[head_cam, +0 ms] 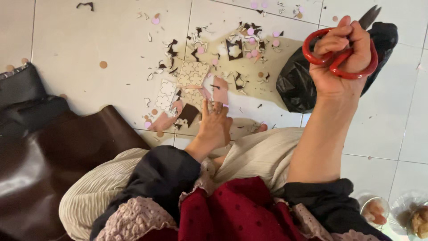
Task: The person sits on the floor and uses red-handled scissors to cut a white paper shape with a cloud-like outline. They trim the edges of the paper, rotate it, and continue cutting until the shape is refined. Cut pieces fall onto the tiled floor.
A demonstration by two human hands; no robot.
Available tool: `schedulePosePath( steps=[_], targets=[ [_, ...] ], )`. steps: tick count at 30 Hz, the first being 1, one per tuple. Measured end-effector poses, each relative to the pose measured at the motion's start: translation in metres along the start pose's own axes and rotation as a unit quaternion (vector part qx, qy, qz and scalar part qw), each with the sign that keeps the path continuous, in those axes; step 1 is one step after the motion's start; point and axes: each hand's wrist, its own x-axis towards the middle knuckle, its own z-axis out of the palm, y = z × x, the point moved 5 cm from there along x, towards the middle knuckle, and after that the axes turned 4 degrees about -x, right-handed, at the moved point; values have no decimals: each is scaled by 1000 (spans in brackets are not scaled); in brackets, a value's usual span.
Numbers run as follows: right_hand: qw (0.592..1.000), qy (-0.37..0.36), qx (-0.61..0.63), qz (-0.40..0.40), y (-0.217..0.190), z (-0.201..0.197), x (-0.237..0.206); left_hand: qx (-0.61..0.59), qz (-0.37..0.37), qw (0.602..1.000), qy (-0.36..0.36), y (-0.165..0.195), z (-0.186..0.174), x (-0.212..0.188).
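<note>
Head view, looking straight down at a tiled floor (89, 58). The right hand (341, 60) is raised, fingers closed through the red handles of the scissors (343, 56), the dark blades poking out past the knuckles toward the top edge. Just behind the scissors sits a black bag (296, 87), crumpled on the floor.

The left hand (215, 125) is down on the floor, well left of the scissors, fingers stretched out and pressing on a pink scrap (220, 91); it grips nothing. Just beyond those fingertips lies a flower-patterned sheet (192, 73), pale and cut at an angle, with a second flowered piece (166, 94) beside it, farther from the scissors. Around them, a scatter of dark offcuts (188, 114), white slivers and pink dots (250, 31).

Far from the scissors, on the left edge, a brown leather sheet (58, 156) spreads across the floor. Below the scissors, at the bottom right corner, a glass dish (408, 207) shows with some food in it. A cream skirt (263, 151) covers the knees between the arms.
</note>
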Motion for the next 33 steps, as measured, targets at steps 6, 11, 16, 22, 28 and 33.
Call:
schedulePosePath(
  steps=[6,11,16,22,28,33],
  targets=[
    [998,-50,-28,10,-9,5,4,-47,-42,971,229,-2,-57,71],
    [998,-56,-36,16,-8,8,2,-42,-33,911,410,3,-110,137],
    [997,-60,-7,36,-14,8,6,-87,-65,938,329,13,-121,180],
    [997,-70,12,39,-22,5,11,-74,-87,956,270,19,-130,196],
    [998,-49,3,31,-19,-1,10,-109,-89,959,247,17,-121,194],
    [997,-60,-51,18,-13,1,15,-181,-34,938,294,1,-132,148]
  ],
)
